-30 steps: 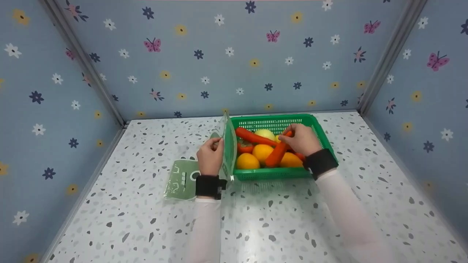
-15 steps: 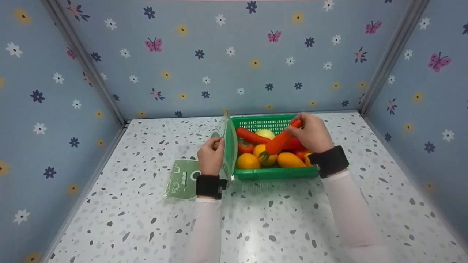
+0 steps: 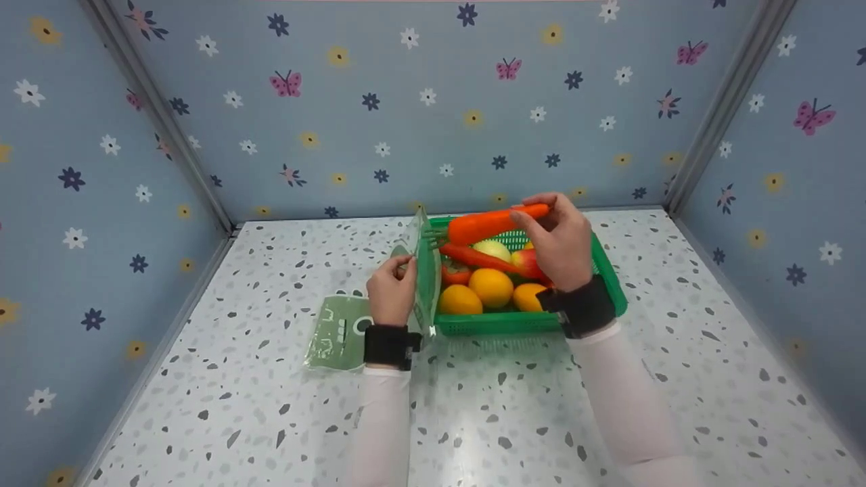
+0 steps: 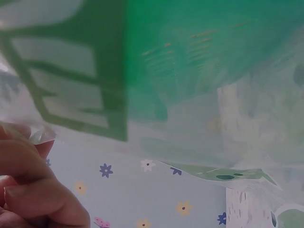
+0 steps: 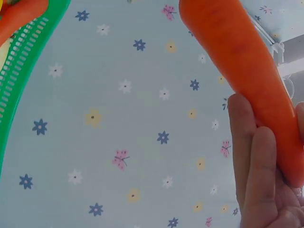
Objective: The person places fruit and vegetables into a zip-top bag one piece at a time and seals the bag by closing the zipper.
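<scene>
My left hand (image 3: 392, 294) pinches the edge of a clear plastic bag (image 3: 426, 284) with green print, which stands on edge at the left end of the green basket (image 3: 504, 326). The bag's see-through side (image 4: 190, 128) fills much of the left wrist view. Above the basket, my right hand (image 3: 567, 247) holds an orange carrot (image 3: 484, 226) by its narrow end, thumb and fingers round it. The carrot's thick, green-stemmed end points left at the bag's top edge. Close up in the right wrist view, the carrot (image 5: 242, 57) slants across the fingers.
Inside the basket lie another carrot (image 3: 477, 258), orange round fruits (image 3: 490, 287), a pale yellow-green one (image 3: 492, 250) and a red one (image 3: 528, 262). A flat green printed plastic packet (image 3: 340, 331) lies left of my left wrist. A patterned wall (image 3: 467, 135) rises behind.
My right hand has lifted the carrot out of the basket and swung its thick end up and left toward the bag. The left hand and the bag have stayed put.
</scene>
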Motion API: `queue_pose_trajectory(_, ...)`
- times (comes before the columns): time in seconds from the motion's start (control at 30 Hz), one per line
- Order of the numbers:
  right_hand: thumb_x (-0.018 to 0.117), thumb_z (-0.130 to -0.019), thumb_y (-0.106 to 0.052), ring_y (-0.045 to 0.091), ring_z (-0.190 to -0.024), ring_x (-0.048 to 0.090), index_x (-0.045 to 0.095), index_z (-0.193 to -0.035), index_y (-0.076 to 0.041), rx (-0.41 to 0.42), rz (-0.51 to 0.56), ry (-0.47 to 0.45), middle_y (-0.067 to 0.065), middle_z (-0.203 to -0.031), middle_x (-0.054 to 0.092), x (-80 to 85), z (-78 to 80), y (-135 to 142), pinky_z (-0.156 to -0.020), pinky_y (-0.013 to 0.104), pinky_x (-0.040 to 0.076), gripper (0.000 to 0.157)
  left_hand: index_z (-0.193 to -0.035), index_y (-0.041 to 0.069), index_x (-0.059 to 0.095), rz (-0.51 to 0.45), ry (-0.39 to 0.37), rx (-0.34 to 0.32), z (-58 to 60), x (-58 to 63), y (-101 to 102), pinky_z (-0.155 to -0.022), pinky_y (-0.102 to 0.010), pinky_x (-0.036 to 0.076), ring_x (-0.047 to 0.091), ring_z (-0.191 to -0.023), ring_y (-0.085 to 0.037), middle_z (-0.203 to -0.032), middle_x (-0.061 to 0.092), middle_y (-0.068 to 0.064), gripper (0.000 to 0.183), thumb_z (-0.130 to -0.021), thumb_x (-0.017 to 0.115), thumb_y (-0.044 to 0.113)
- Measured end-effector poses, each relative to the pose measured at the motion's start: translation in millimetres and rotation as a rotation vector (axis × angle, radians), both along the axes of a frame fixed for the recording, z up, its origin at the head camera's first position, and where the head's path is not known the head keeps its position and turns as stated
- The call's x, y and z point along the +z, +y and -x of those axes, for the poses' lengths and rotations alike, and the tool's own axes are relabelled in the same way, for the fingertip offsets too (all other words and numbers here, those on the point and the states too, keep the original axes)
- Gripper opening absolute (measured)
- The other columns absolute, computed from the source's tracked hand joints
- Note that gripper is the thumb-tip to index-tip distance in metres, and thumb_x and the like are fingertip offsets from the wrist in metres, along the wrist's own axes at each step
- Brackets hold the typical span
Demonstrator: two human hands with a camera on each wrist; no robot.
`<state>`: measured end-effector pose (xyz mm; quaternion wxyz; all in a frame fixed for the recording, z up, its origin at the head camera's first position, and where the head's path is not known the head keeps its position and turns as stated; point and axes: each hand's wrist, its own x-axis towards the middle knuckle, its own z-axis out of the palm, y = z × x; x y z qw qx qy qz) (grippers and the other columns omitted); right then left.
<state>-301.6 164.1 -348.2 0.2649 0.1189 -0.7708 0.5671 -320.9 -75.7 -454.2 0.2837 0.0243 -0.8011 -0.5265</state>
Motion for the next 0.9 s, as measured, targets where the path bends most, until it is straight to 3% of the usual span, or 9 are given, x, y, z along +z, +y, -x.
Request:
queue_pose_trajectory(0.37, 0.077, -0.093, -0.017, 0.025, -0.079, 0.069, 0.066, -0.110, -0.001, 0.071, -0.092, -0.071, 0.016, -0.100, 0.075, -30.8, 0.7, -31, -0.074, 0.019, 0.056, 0.025, -0.099, 0.001, 0.079, -0.016, 0.039, 0.024, -2.4, 6.1, 0, -0.058, -0.027, 0.039, 0.046, -0.054, -0.010, -0.063, 0.061, -0.007, 0.016, -0.096, 0.071, 0.015)
queue_pose_trajectory(0.6, 0.077, -0.092, -0.022, 0.023, -0.081, 0.073, 0.065, -0.108, -0.005, 0.121, -0.159, -0.173, 0.012, -0.101, 0.075, -53.9, 4.2, -64, -0.079, 0.033, 0.063, 0.026, -0.098, 0.001, 0.078, -0.015, 0.064, 0.017, -8.6, 12.8, 5, -0.054, -0.025, 0.039, 0.047, -0.053, -0.010, -0.064, 0.063, -0.009, 0.016, -0.096, 0.070, 0.015)
queue_pose_trajectory(0.73, 0.077, -0.093, -0.023, 0.023, -0.078, 0.071, 0.065, -0.107, -0.007, 0.148, -0.192, -0.243, 0.011, -0.095, 0.075, -62.6, 4.4, -83, -0.074, 0.033, 0.062, 0.024, -0.100, 0.001, 0.078, -0.018, 0.093, -0.014, -13.2, 17.1, 7, -0.051, -0.023, 0.039, 0.046, -0.050, -0.009, -0.064, 0.063, -0.010, 0.018, -0.099, 0.068, 0.016)
queue_pose_trajectory(0.9, 0.073, -0.097, -0.018, 0.026, -0.086, 0.072, 0.066, -0.109, -0.006, 0.202, -0.258, -0.302, 0.013, -0.101, 0.075, -69.9, 6.6, -102, -0.078, 0.034, 0.062, 0.019, -0.102, 0.000, 0.077, -0.022, 0.135, -0.049, -16.8, 21.4, 9, -0.051, -0.023, 0.039, 0.046, -0.051, -0.008, -0.065, 0.062, -0.012, 0.019, -0.100, 0.067, 0.016)
